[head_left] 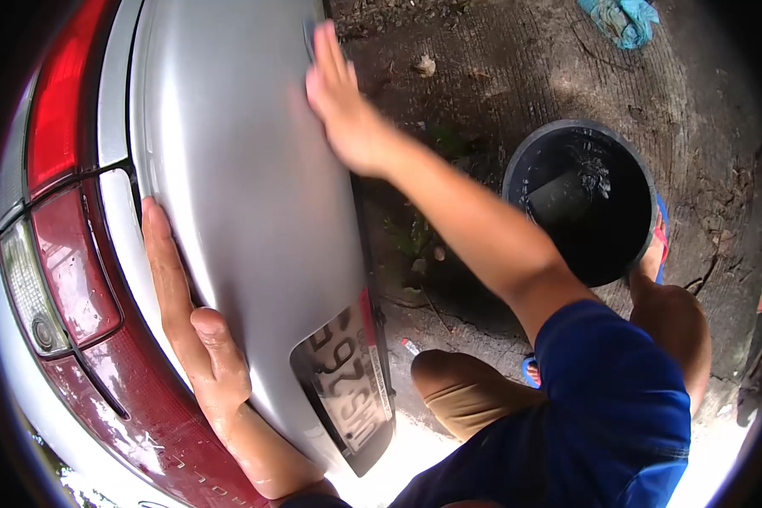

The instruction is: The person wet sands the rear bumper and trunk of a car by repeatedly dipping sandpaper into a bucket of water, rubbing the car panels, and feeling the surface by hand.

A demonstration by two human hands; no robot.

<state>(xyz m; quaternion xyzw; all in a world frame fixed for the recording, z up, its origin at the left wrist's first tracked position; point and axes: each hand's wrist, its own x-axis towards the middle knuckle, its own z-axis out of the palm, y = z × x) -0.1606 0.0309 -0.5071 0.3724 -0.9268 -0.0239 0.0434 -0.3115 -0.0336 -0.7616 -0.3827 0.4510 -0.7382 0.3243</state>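
Note:
My right hand [343, 110] reaches over the far edge of the silver trunk lid [245, 152], its fingers stretched and pressed together. A bluish-grey sliver [309, 41] shows at these fingertips; most of it is hidden, so I cannot tell what it is. My left hand [199, 330] looks wet and lies along the near edge of the lid, close to the tail lights [76, 262]. Its fingers are extended and the thumb stands apart, with nothing held. Between my arms, the licence plate [351, 385] sits in its recess in the lid.
A black bucket [516, 161] with water and a dark object inside stands on the rough concrete ground [483, 76], right beside my foot. A wet blue cloth [626, 21] lies farther off. Dry leaves and small plants are scattered near the car.

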